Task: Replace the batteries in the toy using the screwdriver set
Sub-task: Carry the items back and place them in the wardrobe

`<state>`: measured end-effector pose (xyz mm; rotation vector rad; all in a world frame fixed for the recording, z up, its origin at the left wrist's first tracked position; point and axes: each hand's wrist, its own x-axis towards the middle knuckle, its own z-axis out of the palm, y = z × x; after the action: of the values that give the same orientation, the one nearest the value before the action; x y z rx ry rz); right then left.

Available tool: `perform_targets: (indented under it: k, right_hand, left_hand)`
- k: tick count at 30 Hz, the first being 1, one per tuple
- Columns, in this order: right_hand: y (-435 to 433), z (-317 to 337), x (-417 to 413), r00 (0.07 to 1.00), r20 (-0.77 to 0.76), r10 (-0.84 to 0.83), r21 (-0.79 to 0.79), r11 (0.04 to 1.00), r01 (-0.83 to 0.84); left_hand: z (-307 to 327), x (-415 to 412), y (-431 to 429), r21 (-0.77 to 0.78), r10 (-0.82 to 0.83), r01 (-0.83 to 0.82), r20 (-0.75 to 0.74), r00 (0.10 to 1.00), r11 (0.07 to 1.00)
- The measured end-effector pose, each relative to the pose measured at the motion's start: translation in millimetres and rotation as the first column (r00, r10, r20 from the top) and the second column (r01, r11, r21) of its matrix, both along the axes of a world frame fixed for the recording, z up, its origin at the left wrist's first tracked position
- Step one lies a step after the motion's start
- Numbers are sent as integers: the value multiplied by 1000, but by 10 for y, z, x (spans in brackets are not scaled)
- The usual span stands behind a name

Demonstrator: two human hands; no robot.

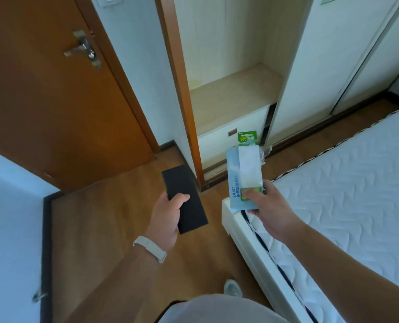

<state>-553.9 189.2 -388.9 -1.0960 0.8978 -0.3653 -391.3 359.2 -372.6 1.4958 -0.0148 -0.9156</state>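
Head view: our left hand curls round a black case, thumb on top. Our right hand pinches the blue screwdriver-set box and battery pack together. The toy is out of view. Best, we judge, to lay everything flat on the bed before opening.

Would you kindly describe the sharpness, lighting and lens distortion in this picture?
Head view: the wide lens bows the door frame and wardrobe edges; light is soft and even, without hard shadows; print on the blue box in the right hand is blurred; the clear pack over it washes out white; the black case in the left hand shows no detail.
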Motion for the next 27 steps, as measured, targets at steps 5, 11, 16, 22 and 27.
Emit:
perform_targets:
  k: [5,11,16,22,27]
  right_hand:
    - [-344,-29,272,1000,11,-18,20,1000,17]
    - [-734,-155,729,996,-21,-85,30,996,86]
    - [-1154,-246,1356,987,-75,-142,-25,990,141]
    - [-1645,-128,2187,962,-98,-256,-50,966,253]
    - [-1959,-11,2650,942,-52,-330,-84,942,325]
  left_hand:
    - [21,304,-453,27,-67,66,46,997,997]
    - [-94,854,-1018,7,-133,133,57,989,991]
    - [-256,1549,-1555,10,-200,200,32,979,980]
    - [-291,2313,-2223,40,-355,354,11,935,934]
    - [-245,2859,-2709,37,-432,432,0,902,901]
